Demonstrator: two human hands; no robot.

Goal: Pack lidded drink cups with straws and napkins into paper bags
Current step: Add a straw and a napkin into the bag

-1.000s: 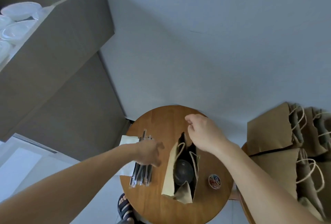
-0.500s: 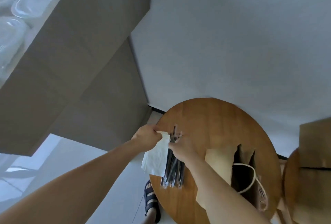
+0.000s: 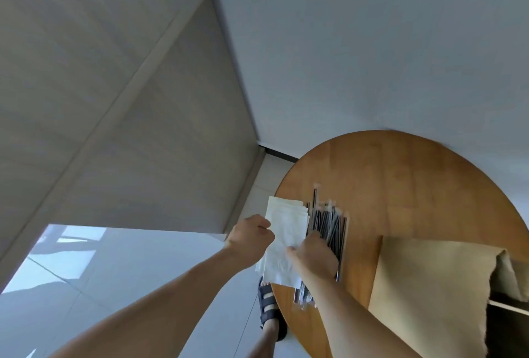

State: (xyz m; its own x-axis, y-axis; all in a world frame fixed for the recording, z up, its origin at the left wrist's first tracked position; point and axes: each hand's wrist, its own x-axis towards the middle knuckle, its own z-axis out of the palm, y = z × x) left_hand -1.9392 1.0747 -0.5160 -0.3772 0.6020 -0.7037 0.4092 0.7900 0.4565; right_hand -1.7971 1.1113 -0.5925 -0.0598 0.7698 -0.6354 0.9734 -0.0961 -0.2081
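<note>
Napkins (image 3: 286,223): a small stack of white sheets at the left rim of the round wooden table (image 3: 400,180). Upper corners fanned slightly. The stack's left side and lower end hang out past the rim, over the floor.

Left hand (image 3: 249,238): at the stack's left edge, fingers curled, thumb and fingers pinching the paper about midway along that edge.

Right hand (image 3: 315,256): seen from the back, on the stack's right side. Its fingertips (image 3: 290,249) are bent down onto the top sheet. Whether they pinch the sheet or only press on it cannot be told from this angle. The two hands are close together, with a strip of napkin between them.

Straws (image 3: 329,223): a loose pile of dark straws in clear wrappers, lying on the table just right of the napkins and touching or slipping under their right edge. The right hand and wrist cover the pile's middle; the lower ends show again below the forearm.

Paper bag (image 3: 429,286): brown, on the right part of the table, near the straws but apart from them. Its broad side faces the camera and its dark opening is toward the right frame edge. Contents not visible.

Surroundings: a foot in a dark strapped sandal (image 3: 267,307) on the pale tiled floor (image 3: 86,271) beside the table's left rim. A grey cabinet (image 3: 114,100) fills the left; a plain pale wall (image 3: 372,42) stands behind the table.
</note>
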